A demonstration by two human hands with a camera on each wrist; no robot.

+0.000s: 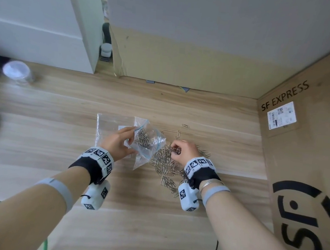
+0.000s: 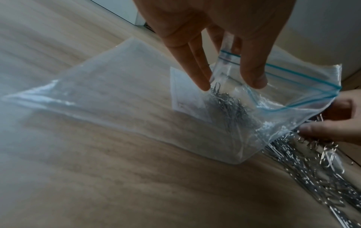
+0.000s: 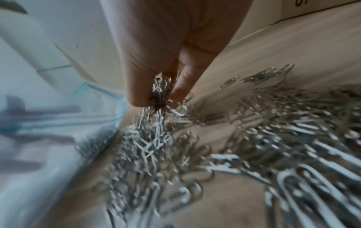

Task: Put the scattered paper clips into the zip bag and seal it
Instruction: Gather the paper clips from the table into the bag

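Observation:
A clear zip bag (image 1: pixel 148 143) (image 2: pixel 273 117) with a blue seal strip stands open on the wooden table, a heap of silver clips inside it. My left hand (image 1: pixel 121 141) (image 2: pixel 236 83) pinches the bag's near wall at the mouth. To its right lies a spread pile of paper clips (image 1: pixel 164 164) (image 3: pixel 254 146). My right hand (image 1: pixel 180 149) (image 3: pixel 160 98) hovers over that pile, beside the bag's mouth, and grips a bunch of clips (image 3: pixel 159 92) between thumb and fingers. Some of that bunch dangle down to the pile.
A second, flat clear bag (image 1: pixel 110 124) with a white slip lies under the left hand. A large SF Express carton (image 1: pixel 307 147) walls the right side. Cardboard (image 1: pixel 185 63) stands at the back. A clear jar (image 1: pixel 17 72) sits far left.

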